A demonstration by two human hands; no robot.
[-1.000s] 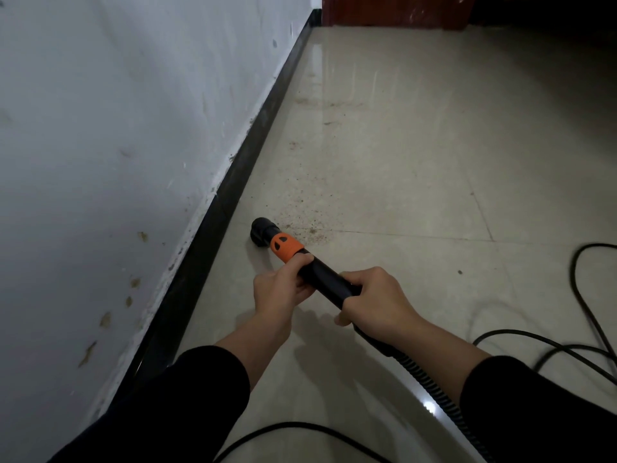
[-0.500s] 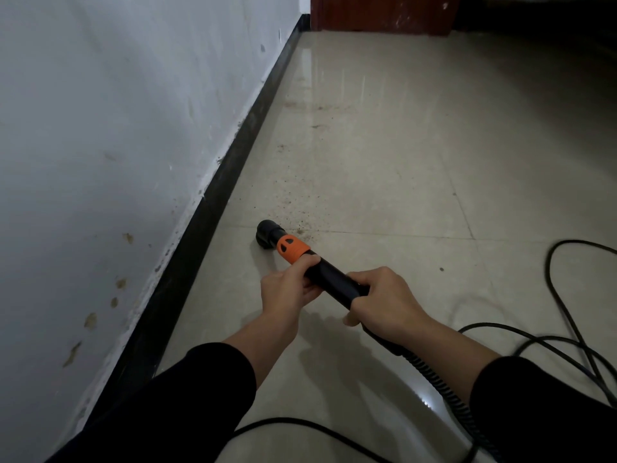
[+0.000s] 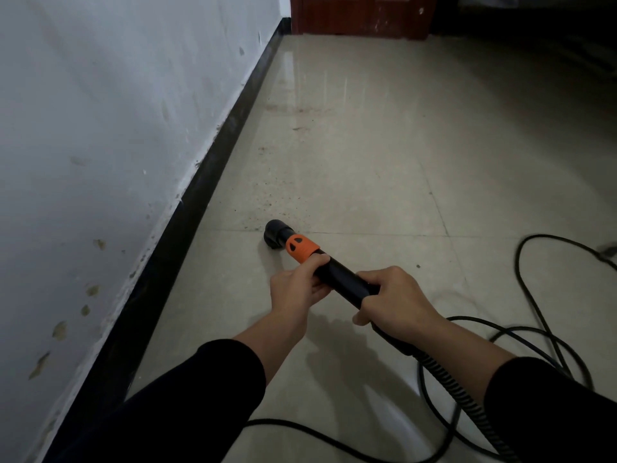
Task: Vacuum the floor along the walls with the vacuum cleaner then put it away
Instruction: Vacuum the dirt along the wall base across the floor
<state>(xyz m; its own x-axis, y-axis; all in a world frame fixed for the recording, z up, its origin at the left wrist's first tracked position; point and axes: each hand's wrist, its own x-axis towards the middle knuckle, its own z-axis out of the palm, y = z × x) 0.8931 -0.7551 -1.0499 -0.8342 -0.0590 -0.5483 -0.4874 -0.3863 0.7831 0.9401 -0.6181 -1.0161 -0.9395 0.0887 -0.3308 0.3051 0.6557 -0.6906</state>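
Pale tiles (image 3: 384,155) run along the skirting (image 3: 213,175). We grip the wand (image 3: 337,275) with both hands, left hand (image 3: 297,290) in front and right hand (image 3: 394,302) behind, so the nozzle (image 3: 275,232) sits low on the tiles, at the dust (image 3: 277,202) near the skirting.

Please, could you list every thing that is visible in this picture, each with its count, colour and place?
vacuum pipe: one, black with an orange collar, centre, tip low at the floor
hose: one, black, ribbed, from the pipe toward lower right
cable: black, in loops on the floor, right and bottom
dirt: many specks, brown, ahead of the pipe tip
floor: beige glossy tiles
wall: one, white, stained, left
skirting board: one, black, foot of the wall
wooden panel: one, red-brown, far end
left hand: holds the pipe behind the collar
right hand: holds the pipe further back
sleeves: two, black, bottom
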